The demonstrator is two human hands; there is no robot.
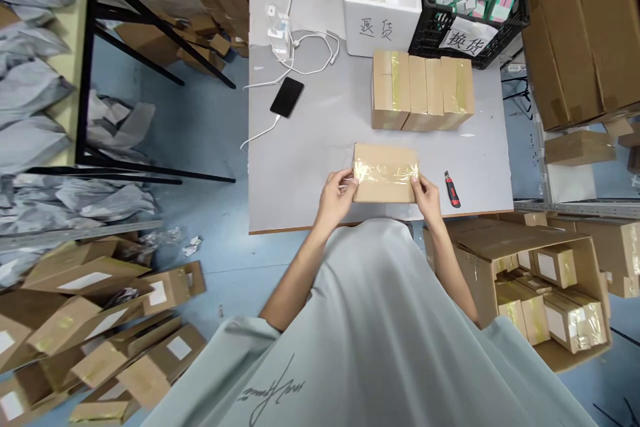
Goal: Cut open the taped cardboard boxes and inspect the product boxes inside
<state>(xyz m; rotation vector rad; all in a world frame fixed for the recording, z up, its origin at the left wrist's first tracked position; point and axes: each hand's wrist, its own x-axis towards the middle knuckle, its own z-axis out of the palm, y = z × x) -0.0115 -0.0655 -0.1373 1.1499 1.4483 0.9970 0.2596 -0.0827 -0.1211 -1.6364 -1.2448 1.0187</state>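
Brown cardboard, banded with shiny tape (386, 172) — the box (385, 177) was near the front edge of the grey table (295, 167). The left hand (338, 195) grasped its left end, the right hand (426, 197) its right. A red-and-black cutter (451, 189) lay rightward — a row of boxes (423, 93) stood farther back.

At the bench's (310, 133) near edge, the box (385, 193) is matt brown cardboard, crossed by glossy, crinkled tape (383, 172). The bench top looks smooth and dull grey. Near its right front corner, the cutter (453, 191) has a plastic handle; at the far edge stand a smooth white plastic bin (383, 32) and a black openwork plastic crate (424, 33).
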